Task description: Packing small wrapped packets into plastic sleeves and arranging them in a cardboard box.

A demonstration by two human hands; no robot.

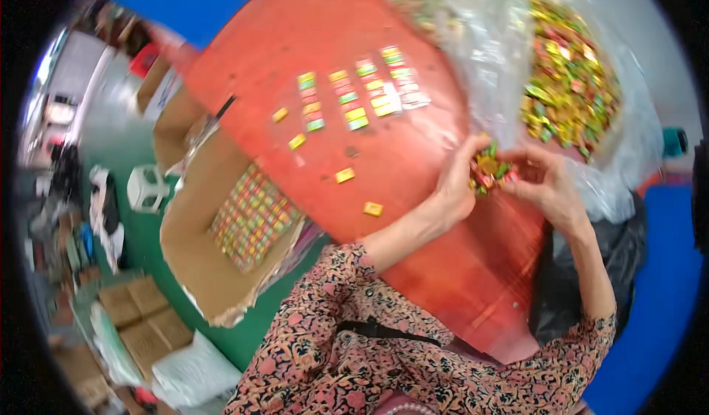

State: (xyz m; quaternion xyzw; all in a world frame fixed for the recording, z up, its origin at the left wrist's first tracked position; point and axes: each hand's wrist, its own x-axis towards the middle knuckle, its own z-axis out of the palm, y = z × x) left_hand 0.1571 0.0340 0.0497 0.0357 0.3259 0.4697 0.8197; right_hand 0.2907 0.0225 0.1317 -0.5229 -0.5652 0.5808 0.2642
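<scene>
My left hand (461, 173) is cupped around a handful of small shiny wrapped candies (487, 170) in gold, red and green, above the right part of the red table. From the right, my right hand (550, 186) reaches into the same handful, thumb and fingertips pinched at a reddish piece on its edge. Just beyond my hands, a big clear plastic bag (502, 68) lies open with a large heap of the same wrapped candies (569, 75) inside. Short rows of small flat packets (346, 99) in yellow, red and green lie farther left, with several single yellow packets (345, 175) nearer me.
An open cardboard box (192, 245) stands against the table's left edge, holding packed rows of small colourful packets (255, 219). A black plastic bag (591, 282) hangs at the right edge. On the green floor are a white stool (148, 187), closed cartons (144, 319) and a white sack (196, 371).
</scene>
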